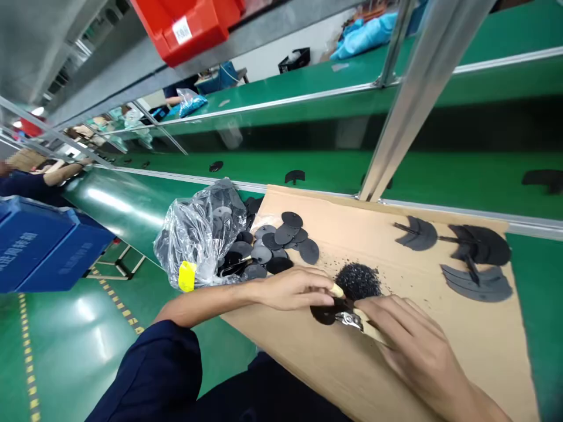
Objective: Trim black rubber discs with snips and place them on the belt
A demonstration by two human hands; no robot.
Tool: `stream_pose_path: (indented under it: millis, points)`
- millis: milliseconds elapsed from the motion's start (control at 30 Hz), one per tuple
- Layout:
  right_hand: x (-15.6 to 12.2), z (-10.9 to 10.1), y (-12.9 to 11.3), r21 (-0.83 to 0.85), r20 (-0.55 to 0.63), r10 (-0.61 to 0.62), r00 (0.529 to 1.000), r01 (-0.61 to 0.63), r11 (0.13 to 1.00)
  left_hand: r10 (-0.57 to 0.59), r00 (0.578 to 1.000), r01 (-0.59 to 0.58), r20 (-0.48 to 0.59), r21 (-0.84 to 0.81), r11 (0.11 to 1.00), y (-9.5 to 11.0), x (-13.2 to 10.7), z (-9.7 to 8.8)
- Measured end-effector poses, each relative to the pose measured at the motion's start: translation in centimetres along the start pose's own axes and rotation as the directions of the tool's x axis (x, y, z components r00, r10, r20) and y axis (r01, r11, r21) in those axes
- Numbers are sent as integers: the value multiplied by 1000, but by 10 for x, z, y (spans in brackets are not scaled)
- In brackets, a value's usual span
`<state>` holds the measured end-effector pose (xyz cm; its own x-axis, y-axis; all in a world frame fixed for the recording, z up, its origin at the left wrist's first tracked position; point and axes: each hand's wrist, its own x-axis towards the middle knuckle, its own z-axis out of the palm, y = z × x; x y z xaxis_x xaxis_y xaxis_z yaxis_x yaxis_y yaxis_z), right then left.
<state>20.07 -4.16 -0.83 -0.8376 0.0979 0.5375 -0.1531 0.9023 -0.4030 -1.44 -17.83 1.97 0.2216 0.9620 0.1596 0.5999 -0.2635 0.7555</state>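
My left hand (299, 288) is closed on a thin black disc (323, 315) at its edge, just above the cardboard. My right hand (409, 331) grips a small pair of nippers (350, 319), whose silver head lies against the disc; its handles are mostly hidden by my fingers. Pale yellow covers show on some fingertips of both hands. Right behind the fingers lies a heap of small black scraps (358, 280). Several loose black discs (285, 234) are piled left of the heap.
A clear plastic bag (197, 228) of black discs stands left on the bench. Black fan-shaped parts (477, 284) lie on the right of the cardboard sheet (299, 346). A metal post (417, 111) rises behind, beside a green conveyor (255, 167). Blue crates (48, 243) and another person's arm (65, 174) are far left.
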Motion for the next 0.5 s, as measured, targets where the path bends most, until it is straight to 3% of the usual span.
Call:
stream_pose_path:
  millis: [67,133,200,267,300,333,367,433,500]
  points:
    - [2,2,7,-37,-11,-9,1000,9,999,-18,999,18,28,0,1000,-9,7,-9]
    - [-1,1,16,-82,-13,13,1000,-14,997,7,999,-9,32,52,999,-25,12,-30]
    - [-13,-4,25,-118,-13,77,997,-78,990,15,999,-9,-30,188,982,-51,18,-67]
    - [-32,-9,32,-136,-19,157,987,-158,978,-68,983,134,-172,409,903,-85,24,-116]
    - [-43,-12,34,-142,-18,190,982,-190,971,-174,947,288,-269,480,829,-103,28,-141]
    - [-54,-15,36,-154,-15,215,976,-215,964,-301,881,460,-365,511,726,-122,31,-164]
    - [-66,-16,36,-177,-12,235,972,-233,956,-419,788,613,-451,505,608,-139,34,-184]
    - [-87,-18,36,-256,0,270,963,-261,931,-494,696,718,-521,478,507,-169,38,-212]
    - [-106,-18,33,-352,-2,298,955,-279,893,-549,630,777,-549,448,442,-190,39,-224]
